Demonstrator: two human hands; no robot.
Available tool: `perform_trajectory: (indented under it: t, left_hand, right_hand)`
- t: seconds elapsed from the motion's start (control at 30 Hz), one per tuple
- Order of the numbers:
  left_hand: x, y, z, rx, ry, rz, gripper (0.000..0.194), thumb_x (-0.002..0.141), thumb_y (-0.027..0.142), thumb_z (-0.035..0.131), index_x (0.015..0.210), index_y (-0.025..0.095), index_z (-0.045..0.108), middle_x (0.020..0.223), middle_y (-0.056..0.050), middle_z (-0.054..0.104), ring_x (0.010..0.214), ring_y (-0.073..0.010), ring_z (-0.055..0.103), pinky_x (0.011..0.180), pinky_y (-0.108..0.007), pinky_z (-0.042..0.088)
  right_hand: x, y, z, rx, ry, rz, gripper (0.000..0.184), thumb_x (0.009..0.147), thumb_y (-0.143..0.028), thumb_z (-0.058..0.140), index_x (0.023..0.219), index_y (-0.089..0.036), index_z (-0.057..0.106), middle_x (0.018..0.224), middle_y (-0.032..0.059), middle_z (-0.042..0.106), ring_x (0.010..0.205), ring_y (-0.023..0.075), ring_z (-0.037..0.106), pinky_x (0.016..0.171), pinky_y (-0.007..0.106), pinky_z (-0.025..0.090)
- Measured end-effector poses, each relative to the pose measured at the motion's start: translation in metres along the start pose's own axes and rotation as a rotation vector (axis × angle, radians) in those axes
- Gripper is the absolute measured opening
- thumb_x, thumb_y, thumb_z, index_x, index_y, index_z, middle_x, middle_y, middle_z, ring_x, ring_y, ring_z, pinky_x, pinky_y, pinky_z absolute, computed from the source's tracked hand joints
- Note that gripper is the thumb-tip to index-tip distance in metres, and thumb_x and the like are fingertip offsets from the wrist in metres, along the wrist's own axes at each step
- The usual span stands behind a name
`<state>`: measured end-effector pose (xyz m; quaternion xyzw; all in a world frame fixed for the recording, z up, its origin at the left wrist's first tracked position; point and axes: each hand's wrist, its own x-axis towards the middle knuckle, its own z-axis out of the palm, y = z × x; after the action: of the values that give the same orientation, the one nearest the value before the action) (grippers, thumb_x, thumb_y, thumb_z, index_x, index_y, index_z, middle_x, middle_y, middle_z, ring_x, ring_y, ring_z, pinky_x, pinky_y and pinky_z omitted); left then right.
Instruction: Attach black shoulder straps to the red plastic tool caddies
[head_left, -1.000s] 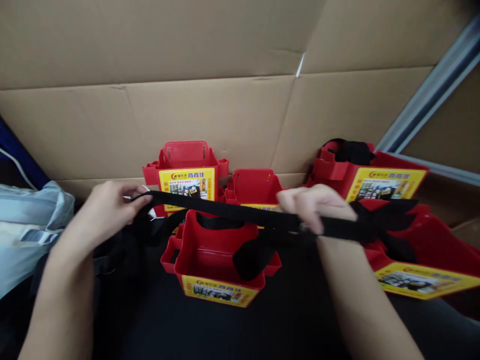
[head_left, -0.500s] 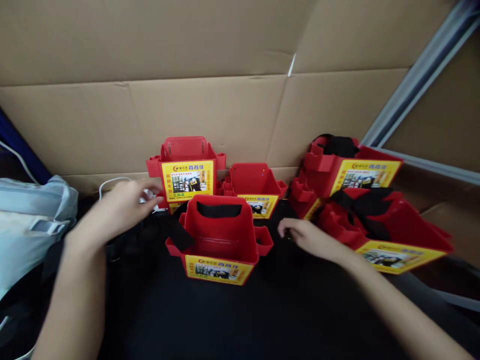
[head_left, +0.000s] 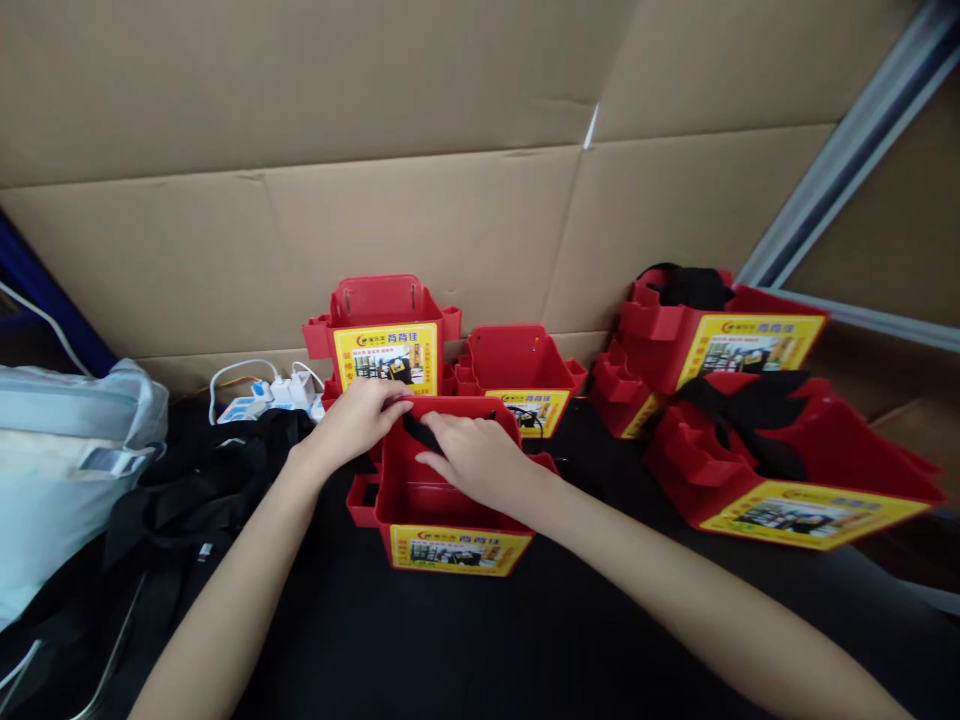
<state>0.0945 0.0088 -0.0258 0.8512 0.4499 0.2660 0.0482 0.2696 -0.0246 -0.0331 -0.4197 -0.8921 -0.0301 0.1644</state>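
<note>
Well inside the front red box [head_left: 450,500] on the black bench [head_left: 465,650], the right hand [head_left: 480,458] pinches a black strap [head_left: 418,431]. The left hand [head_left: 358,418] is at the box's rear rim; whether it grips anything, I cannot tell.

The right hand [head_left: 480,455] hides part of a black strap [head_left: 421,432] in the front red box [head_left: 401,472], small print on its label [head_left: 461,550] illegible; left of the box, a pale bag [head_left: 67,470] is cropped.

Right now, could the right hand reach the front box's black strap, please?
Probably yes: the front box is open-topped, and the right hand is over it, apparently touching the black strap.
</note>
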Motion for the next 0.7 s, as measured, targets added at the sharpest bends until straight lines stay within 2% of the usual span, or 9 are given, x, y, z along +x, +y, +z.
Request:
perform_trajectory:
  t: [0.1,0.17,0.2,0.27,0.37,0.47,0.5,0.6,0.7]
  left_hand:
    - [0.0,-0.003,-0.003,-0.022,0.027,0.008,0.016,0.083,0.019,0.049,0.084,0.017,0.065,0.09,-0.005,0.069,0.081,-0.0178,0.063,0.072,-0.027,0.046]
    - [-0.001,-0.008,-0.005,-0.006,0.048,-0.01,0.015,0.082,0.018,0.05,0.084,0.016,0.065,0.087,-0.005,0.069,0.079,-0.0177,0.063,0.07,-0.026,0.046]
    - [-0.001,-0.01,-0.007,0.0,0.049,-0.015,0.015,0.082,0.017,0.05,0.083,0.016,0.064,0.085,-0.004,0.069,0.078,-0.0173,0.063,0.069,-0.026,0.045]
    - [-0.001,-0.015,-0.009,0.005,0.036,-0.017,0.014,0.082,0.017,0.05,0.081,0.016,0.064,0.08,-0.003,0.069,0.074,-0.0165,0.063,0.067,-0.025,0.045]
    - [-0.002,-0.017,-0.011,0.039,0.02,-0.018,0.014,0.081,0.017,0.05,0.082,0.017,0.064,0.082,-0.004,0.069,0.075,-0.0173,0.063,0.065,-0.025,0.044]
    - [-0.002,-0.011,-0.011,0.072,0.011,-0.021,0.016,0.082,0.02,0.05,0.084,0.017,0.065,0.088,-0.006,0.069,0.079,-0.0188,0.063,0.066,-0.026,0.045]
    - [-0.002,-0.007,-0.01,0.071,0.004,-0.02,0.016,0.082,0.02,0.05,0.084,0.017,0.065,0.089,-0.006,0.069,0.079,-0.0189,0.063,0.066,-0.026,0.045]
    - [-0.003,0.003,-0.01,0.021,-0.023,-0.004,0.017,0.083,0.02,0.049,0.084,0.017,0.066,0.088,-0.005,0.069,0.078,-0.018,0.063,0.066,-0.026,0.046]
    - [-0.003,0.009,-0.01,-0.029,-0.061,0.011,0.017,0.083,0.019,0.048,0.084,0.018,0.065,0.086,-0.004,0.07,0.078,-0.0173,0.063,0.068,-0.026,0.046]
  right_hand:
    - [-0.006,0.018,-0.013,0.379,-0.177,-0.251,0.029,0.089,-0.035,0.041,0.083,-0.015,0.061,0.077,0.0043,0.063,0.066,0.0129,0.056,0.064,0.026,0.043]
    - [-0.026,0.047,-0.041,0.674,-0.351,-0.494,0.04,0.085,-0.047,0.044,0.063,-0.017,0.058,0.063,0.0004,0.056,0.056,0.0094,0.05,0.057,0.023,0.041]
    - [-0.038,0.064,-0.057,0.77,-0.385,-0.529,0.044,0.082,-0.051,0.047,0.056,-0.017,0.057,0.062,0.0002,0.053,0.056,0.0095,0.049,0.058,0.024,0.042]
    - [-0.06,0.094,-0.087,0.848,-0.397,-0.427,0.041,0.081,-0.05,0.049,0.058,-0.018,0.061,0.068,0.0016,0.055,0.063,0.0108,0.054,0.063,0.025,0.043]
    - [-0.072,0.106,-0.107,0.619,-0.13,-0.104,0.026,0.081,-0.042,0.052,0.071,-0.022,0.067,0.092,0.005,0.061,0.082,0.0157,0.058,0.074,0.029,0.045]
    - [-0.052,0.068,-0.083,0.208,0.268,0.159,0.031,0.086,-0.043,0.043,0.087,-0.021,0.065,0.098,0.0084,0.062,0.095,0.0218,0.056,0.086,0.038,0.04]
    - [-0.041,0.049,-0.067,0.075,0.316,0.159,0.036,0.087,-0.044,0.04,0.085,-0.018,0.066,0.096,0.0106,0.063,0.092,0.0236,0.056,0.085,0.041,0.04]
    - [-0.007,-0.004,-0.019,-0.113,0.137,0.048,0.04,0.083,-0.045,0.047,0.094,-0.011,0.063,0.09,0.0147,0.064,0.085,0.0266,0.058,0.081,0.043,0.041]
    - [0.01,-0.018,-0.002,-0.1,0.023,0.021,0.024,0.086,-0.024,0.046,0.095,-0.008,0.061,0.085,0.0137,0.065,0.077,0.0232,0.06,0.069,0.036,0.044]
